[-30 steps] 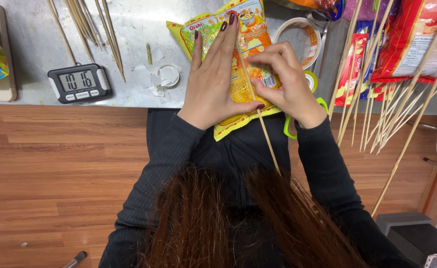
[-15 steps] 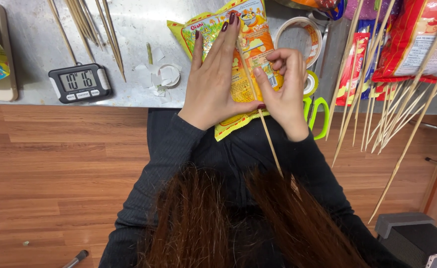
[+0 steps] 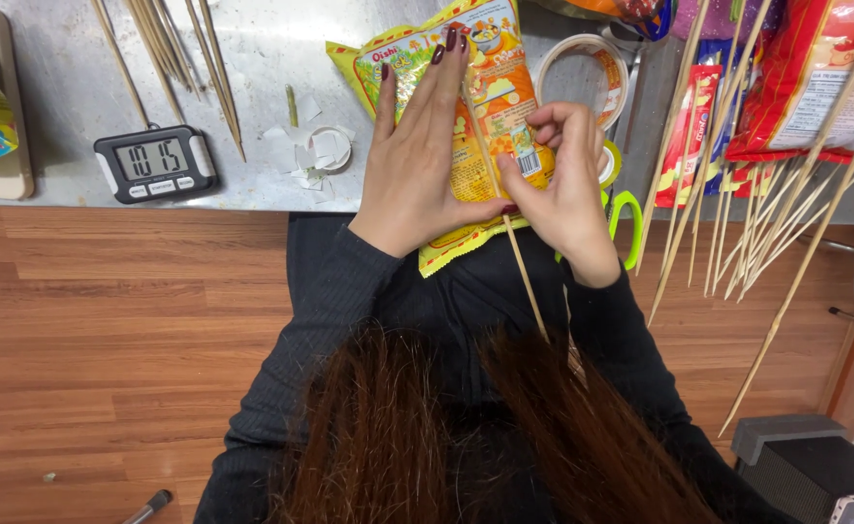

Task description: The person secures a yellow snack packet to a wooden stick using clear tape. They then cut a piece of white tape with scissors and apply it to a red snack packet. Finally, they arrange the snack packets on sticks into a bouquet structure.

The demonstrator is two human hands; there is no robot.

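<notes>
Head view, left hand [image 3: 425, 160]: fingers extended and slightly spread, flat on the snack packet [image 3: 475, 126].
Right hand [image 3: 561, 184]: fingers curled together, pinching the wooden skewer [image 3: 524, 281] against the packet.
Snack packet: yellow-orange, upper centre, on the metal counter [image 3: 252, 97].
Packages: red bags [image 3: 815, 78] upper right; digital timer [image 3: 155, 162] upper left.

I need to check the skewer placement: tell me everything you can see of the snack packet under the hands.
The snack packet is a glossy yellow and orange foil-like bag with crimped ends, lying flat on the grey counter, its near end overhanging the edge. The left hand presses flat on it; the right hand pinches its right side. A wooden skewer runs lengthwise along it and sticks out toward the person.
</notes>
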